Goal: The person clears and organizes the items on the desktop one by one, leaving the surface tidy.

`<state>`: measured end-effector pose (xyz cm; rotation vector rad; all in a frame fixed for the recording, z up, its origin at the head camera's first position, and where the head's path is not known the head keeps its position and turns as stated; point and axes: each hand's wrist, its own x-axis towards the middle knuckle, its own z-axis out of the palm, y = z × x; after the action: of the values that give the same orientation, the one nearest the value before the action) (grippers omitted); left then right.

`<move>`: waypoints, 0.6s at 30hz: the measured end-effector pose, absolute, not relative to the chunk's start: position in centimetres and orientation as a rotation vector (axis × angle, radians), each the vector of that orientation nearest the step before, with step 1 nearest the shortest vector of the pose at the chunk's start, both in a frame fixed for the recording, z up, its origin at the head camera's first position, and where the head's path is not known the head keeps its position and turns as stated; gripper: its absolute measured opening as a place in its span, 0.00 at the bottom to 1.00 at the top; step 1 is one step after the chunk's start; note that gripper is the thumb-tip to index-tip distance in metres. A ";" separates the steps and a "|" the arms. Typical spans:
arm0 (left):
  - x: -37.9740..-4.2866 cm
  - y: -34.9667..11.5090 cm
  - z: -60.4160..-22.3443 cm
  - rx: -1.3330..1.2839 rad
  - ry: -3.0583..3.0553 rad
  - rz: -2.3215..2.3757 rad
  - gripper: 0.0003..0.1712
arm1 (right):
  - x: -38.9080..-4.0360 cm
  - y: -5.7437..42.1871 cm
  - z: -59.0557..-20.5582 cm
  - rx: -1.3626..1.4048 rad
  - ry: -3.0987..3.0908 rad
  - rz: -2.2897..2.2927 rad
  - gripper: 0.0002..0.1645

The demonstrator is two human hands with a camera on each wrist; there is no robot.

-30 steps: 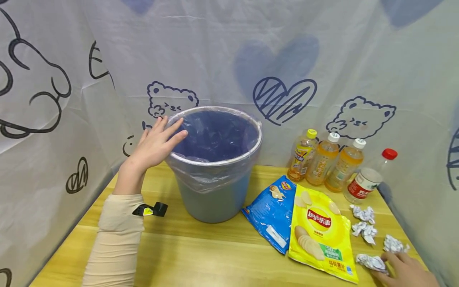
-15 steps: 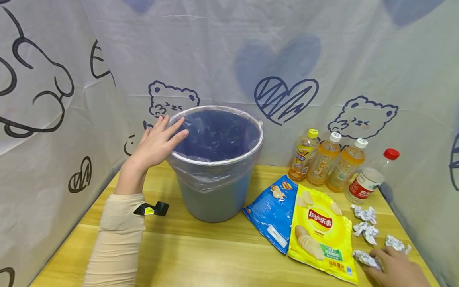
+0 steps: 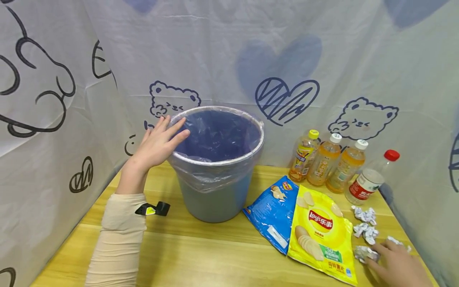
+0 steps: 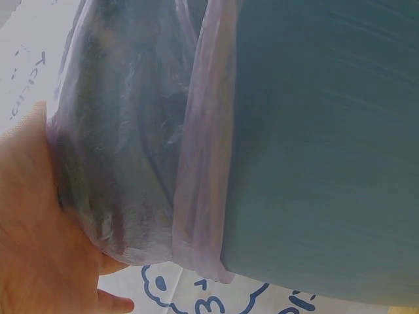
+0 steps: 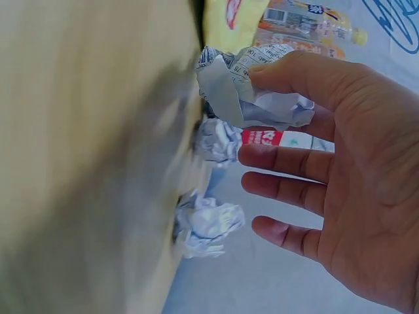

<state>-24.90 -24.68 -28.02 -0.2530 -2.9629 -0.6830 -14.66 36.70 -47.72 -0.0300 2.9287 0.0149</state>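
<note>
A beige sleeve (image 3: 118, 239) with a small black device (image 3: 154, 209) strapped on it runs up to the left grip (image 3: 155, 144), whose fingers are straight and spread, touching the left side of the bin (image 3: 215, 205) at its rim; it pinches nothing. The bin stands upright on the tabletop (image 3: 186, 259), directly right of the left grip, with a clear plastic liner (image 3: 208, 181) folded over the rim beside that hand.

Between the two grips, nearer the right one, a blue chip bag (image 3: 273, 215) lies flat, overlapped along its right edge by a yellow chip bag (image 3: 319, 235). Beyond these, farther from the person than the right grip, four bottles stand in a slanting row: a yellow-capped bottle (image 3: 303, 157), a white-capped bottle (image 3: 324, 161), a second white-capped bottle (image 3: 346, 167) and a red-capped bottle (image 3: 367, 181).

Just beyond the right grip's fingertips lie a crumpled paper ball (image 3: 365, 214) and a second paper ball (image 3: 366, 232). The right grip (image 3: 399, 266) pinches a printed paper wad (image 3: 363, 254) between thumb and forefinger, its other fingers held apart from the wad. A further paper ball (image 3: 395, 240) sits right behind that hand, partly hidden by it.
</note>
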 end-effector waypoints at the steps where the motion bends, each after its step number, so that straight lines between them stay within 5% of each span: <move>1: -24.9 -24.7 -28.0 -0.255 -2.962 -0.684 0.45 | -14.7 36.6 -47.5 -0.031 2.943 0.000 0.38; 7: -24.9 -24.7 -28.0 -0.260 -2.955 -0.684 0.44 | -15.2 35.7 -45.7 -0.012 2.963 -0.066 0.41; 18: -25.0 -24.7 -28.0 -0.262 -2.957 -0.680 0.44 | -16.6 33.4 -43.1 -0.220 3.143 0.001 0.25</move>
<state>-25.02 -24.68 -28.04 -0.2624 -2.9569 -0.6801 -16.61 33.39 -43.11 -0.2202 3.1432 0.0015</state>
